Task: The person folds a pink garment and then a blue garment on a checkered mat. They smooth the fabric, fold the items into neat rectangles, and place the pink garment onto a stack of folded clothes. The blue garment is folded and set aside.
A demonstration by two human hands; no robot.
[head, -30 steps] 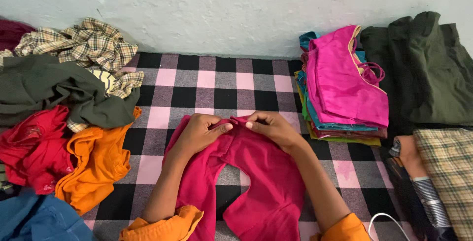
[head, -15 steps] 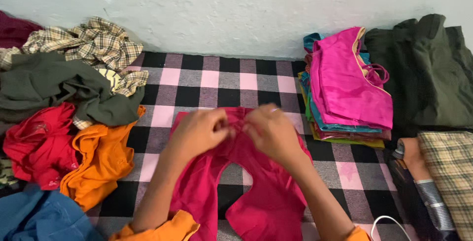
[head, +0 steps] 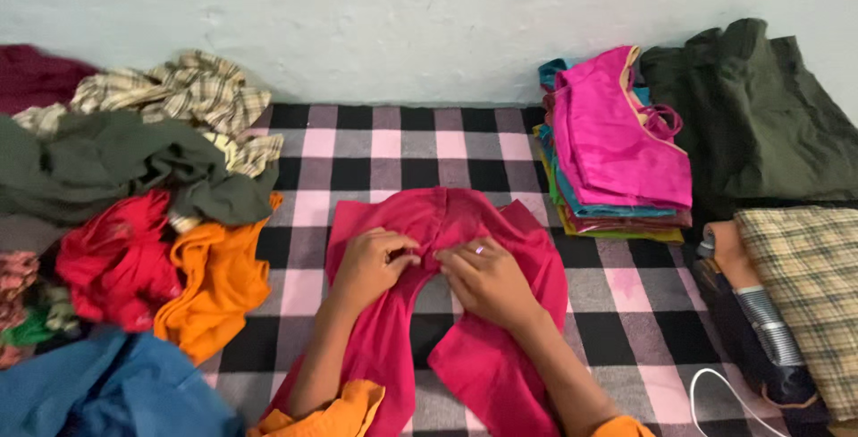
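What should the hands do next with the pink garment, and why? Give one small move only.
Probably slide both palms outward to smooth the cloth. The left hand and right hand rest close together on the pink garment, which lies spread on the checked cloth, with small folds showing between the fingers. The folded stack to the right suggests flat folding comes after.

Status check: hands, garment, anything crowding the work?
Left hand and right hand pressing pink garment, flat on checkered cloth. Loose clothes pile left, folded stack right; neither touching.
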